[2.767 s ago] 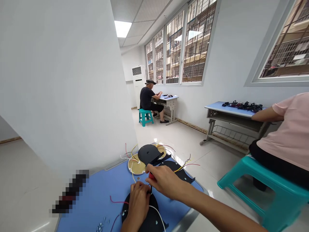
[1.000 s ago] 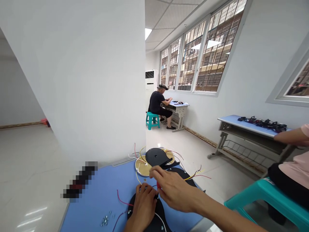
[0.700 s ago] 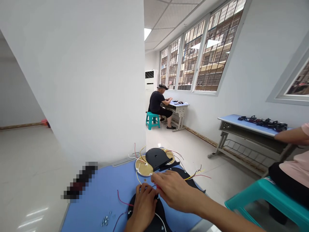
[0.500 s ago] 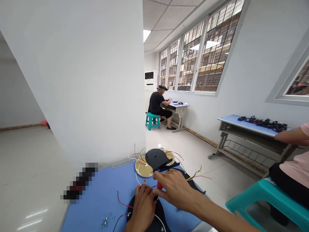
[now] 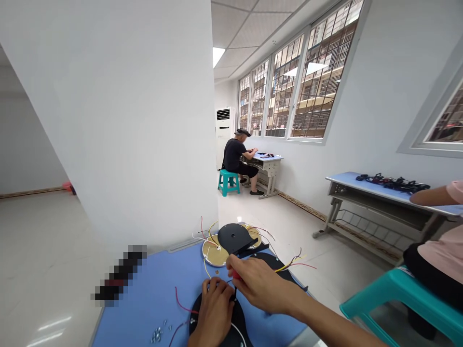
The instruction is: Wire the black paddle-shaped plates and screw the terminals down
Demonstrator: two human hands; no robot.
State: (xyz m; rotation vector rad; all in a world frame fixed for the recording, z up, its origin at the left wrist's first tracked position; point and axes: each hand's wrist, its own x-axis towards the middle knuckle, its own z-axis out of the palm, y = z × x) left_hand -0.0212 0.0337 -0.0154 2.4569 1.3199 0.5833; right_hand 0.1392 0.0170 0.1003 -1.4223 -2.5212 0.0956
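Observation:
My right hand [image 5: 253, 282] is closed around the red handle of a screwdriver [image 5: 236, 275], its dark shaft pointing down at a black plate [image 5: 238, 318]. Pressed on that plate, with bent fingers close together, is my left hand [image 5: 216, 303]; its thumb and fingertips are near the screwdriver's tip. What lies under the tip is too small to make out. Red, purple and white wires come out around the plate. Left of it lies a small heap of silver screws [image 5: 156, 335].
At the blue table's [image 5: 144, 294] far edge are round tan discs [image 5: 213, 253] with wires and another black plate [image 5: 233, 236]. A blurred dark item [image 5: 121, 274] sits at the left. A person [image 5: 443, 260] sits at the right; another [image 5: 235, 152] works farther back.
My right hand and the screwdriver have shifted slightly left, and more of the shaft shows. My left hand stays on the black plate.

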